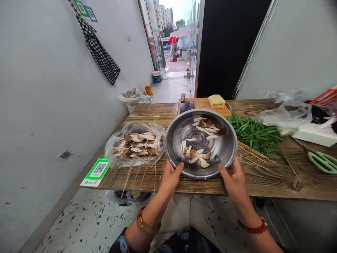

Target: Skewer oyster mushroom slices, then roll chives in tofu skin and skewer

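Note:
A round metal bowl (173,140) is gripped at its near rim by both hands, tilted somewhat toward me. My left hand (171,177) has its thumb over the rim at the lower left, and my right hand (233,177) does the same at the lower right. The fingers under the bowl are hidden. Inside lie two loose clusters of mushroom slices (196,156), white with brown edges. Left of the bowl, skewered mushrooms (137,144) rest on a clear plastic bag (112,142), their sticks pointing toward me.
Chopped greens (254,131) and bare bamboo skewers (256,153) lie right of the bowl. Behind it, a cutting board (201,103) carries a cleaver (187,106) and stacked yellow sheets (217,101). Green-handled scissors (322,161) lie far right; a QR card (96,172) sits at the table's left edge.

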`<state>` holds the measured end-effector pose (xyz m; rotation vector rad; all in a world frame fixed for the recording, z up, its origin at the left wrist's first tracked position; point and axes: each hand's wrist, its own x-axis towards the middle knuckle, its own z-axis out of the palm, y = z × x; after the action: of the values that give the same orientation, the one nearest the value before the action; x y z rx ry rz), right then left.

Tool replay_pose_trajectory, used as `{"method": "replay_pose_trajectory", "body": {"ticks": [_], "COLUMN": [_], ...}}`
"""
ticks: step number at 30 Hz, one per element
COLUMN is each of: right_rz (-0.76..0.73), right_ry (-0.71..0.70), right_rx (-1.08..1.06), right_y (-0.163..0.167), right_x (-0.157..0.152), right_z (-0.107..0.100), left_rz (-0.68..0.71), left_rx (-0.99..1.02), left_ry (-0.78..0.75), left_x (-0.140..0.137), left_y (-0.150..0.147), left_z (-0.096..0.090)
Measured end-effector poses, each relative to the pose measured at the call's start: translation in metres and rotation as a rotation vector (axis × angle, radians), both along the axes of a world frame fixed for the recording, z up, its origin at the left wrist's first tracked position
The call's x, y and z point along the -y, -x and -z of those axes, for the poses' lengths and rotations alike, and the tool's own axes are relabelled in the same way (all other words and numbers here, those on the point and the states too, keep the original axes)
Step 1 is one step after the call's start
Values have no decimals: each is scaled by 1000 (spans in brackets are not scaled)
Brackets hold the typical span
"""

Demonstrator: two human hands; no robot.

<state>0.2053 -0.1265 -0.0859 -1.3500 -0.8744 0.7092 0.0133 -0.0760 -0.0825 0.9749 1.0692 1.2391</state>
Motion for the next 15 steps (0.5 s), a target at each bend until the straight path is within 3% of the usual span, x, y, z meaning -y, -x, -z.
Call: {"method": "replay_pose_trajectory", "body": {"ticks": [8,12,15], "right_rz": [105,62,2], "right_ry": [32,58,48], "right_rx": [184,316,288], "right_y": [13,5,-3], "right_x": [17,12,4], "right_z": [-4,-17,-26], "left_rz": [-11,9,27], "left_rx": [108,127,99], "left_ry": [106,118,58], "left_x": [1,0,0], "left_y": [2,3,4], "left_z": [-7,-6,-2]}}
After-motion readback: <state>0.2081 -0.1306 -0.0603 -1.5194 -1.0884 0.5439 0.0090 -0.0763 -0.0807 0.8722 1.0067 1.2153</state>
